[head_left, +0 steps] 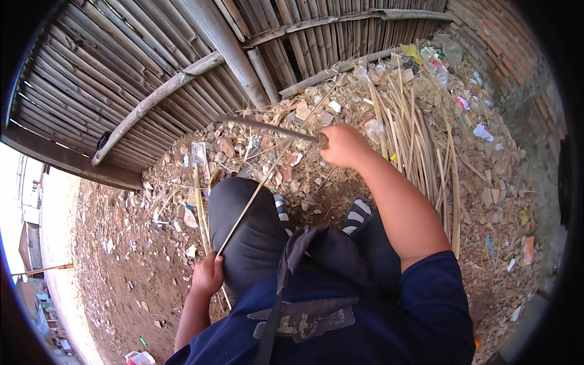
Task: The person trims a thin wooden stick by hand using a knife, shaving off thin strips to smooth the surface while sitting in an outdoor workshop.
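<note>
One strip [246,212] slants across my view, its near end pinched between the thumb and fingers of the left hand [208,275], beside the left thigh. From there I follow it over the dark cloth of the left knee [238,198], up and rightward, past the knife [267,126] and out over the rubble [228,147]. The right hand [345,146] is closed round the knife's handle, arm reaching forward, the dark blade pointing left. Blade and strip cross in my view, but I cannot tell whether they touch. To the right of that arm I have a long, loose bundle [415,137] of pale strips lying on the ground, and a few more slats [199,210] lie just left of the left knee. Between the knees I see two feet in striped footwear [359,213]. A black strap [283,274] runs down over the navy shirt [389,328]. Ahead of me stands a bamboo wall [152,73], meeting a brick wall [505,39] at right.
</note>
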Tool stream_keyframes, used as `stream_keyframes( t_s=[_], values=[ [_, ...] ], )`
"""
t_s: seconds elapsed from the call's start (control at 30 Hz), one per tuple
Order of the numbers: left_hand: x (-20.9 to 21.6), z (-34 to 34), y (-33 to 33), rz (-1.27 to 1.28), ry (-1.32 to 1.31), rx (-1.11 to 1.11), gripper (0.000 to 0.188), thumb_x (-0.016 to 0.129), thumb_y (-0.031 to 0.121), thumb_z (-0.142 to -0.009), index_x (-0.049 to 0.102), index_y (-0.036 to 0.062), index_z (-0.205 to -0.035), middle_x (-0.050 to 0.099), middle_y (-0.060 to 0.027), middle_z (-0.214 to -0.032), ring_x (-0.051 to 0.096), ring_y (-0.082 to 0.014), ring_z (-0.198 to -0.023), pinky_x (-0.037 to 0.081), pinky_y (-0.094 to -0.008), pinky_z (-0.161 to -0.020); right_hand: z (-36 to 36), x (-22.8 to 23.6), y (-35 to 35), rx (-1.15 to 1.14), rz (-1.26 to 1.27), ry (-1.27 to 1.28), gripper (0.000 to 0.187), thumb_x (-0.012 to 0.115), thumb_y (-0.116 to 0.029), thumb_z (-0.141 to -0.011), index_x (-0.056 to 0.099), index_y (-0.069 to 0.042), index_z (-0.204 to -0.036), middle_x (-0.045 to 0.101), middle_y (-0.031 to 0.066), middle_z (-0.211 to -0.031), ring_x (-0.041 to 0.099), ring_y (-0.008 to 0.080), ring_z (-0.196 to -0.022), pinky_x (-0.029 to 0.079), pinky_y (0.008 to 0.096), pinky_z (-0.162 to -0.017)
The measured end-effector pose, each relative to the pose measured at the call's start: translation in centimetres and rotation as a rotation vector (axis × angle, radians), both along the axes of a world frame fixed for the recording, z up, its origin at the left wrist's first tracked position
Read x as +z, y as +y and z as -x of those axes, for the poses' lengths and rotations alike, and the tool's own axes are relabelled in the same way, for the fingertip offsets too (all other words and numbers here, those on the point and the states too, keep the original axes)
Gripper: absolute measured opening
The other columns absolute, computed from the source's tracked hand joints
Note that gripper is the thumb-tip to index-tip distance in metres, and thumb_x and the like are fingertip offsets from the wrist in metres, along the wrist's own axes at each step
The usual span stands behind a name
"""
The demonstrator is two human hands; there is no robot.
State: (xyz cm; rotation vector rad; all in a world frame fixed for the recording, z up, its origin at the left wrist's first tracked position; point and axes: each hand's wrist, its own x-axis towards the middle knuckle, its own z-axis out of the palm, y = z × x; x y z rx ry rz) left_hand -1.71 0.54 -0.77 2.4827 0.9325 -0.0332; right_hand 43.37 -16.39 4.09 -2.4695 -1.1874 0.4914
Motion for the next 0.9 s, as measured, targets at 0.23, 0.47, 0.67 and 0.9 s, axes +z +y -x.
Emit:
stream_keyframes(
  t_s=[0.23,0.47,0.67,0.9],
  values=[
    [1.1,0.3,0.2,0.034,0.026,-0.025,0.037,0.05,0.03,-0.104,0.056,0.0004,-0.084,0.061,-0.0285,-0.071,0.061,-0.0524,-0.075,0.047,-0.0575,-0.066,0.7,0.3,0.1,-0.028,-0.009,-0.049,0.028,0.068,-0.024,-0.082,0.073,-0.012,-0.107,0.073,0.0178,-0.095,0.071,0.0351,-0.094,0.056,0.0482,-0.082],
    [2.1,-1.1,0.9,0.061,0.059,-0.017,0.037,0.048,0.03,-0.105,0.058,0.0004,-0.085,0.063,-0.0284,-0.074,0.063,-0.0517,-0.075,0.048,-0.057,-0.066,-2.2,-1.9,0.6,-0.048,0.035,0.086,0.027,0.067,-0.021,-0.082,0.072,-0.012,-0.107,0.073,0.0164,-0.098,0.07,0.0362,-0.096,0.056,0.0478,-0.085],
    [2.2,-0.4,0.2,-0.042,0.086,-0.033,0.032,0.049,0.026,-0.104,0.057,0.001,-0.087,0.063,-0.0284,-0.072,0.063,-0.0513,-0.071,0.049,-0.0582,-0.064,0.9,0.4,1.1,0.048,0.076,-0.076,0.026,0.066,-0.017,-0.081,0.072,-0.012,-0.106,0.072,0.0165,-0.1,0.07,0.0362,-0.098,0.056,0.0484,-0.085],
    [2.5,-1.6,0.4,-0.084,0.12,-0.035,0.03,0.051,0.026,-0.104,0.057,0.0019,-0.087,0.062,-0.0274,-0.068,0.063,-0.0508,-0.07,0.049,-0.0581,-0.063,-2.2,-0.8,-0.7,-0.106,0.06,0.016,0.025,0.065,-0.018,-0.081,0.072,-0.009,-0.104,0.072,0.0184,-0.107,0.07,0.035,-0.098,0.056,0.0488,-0.084]
  ],
)
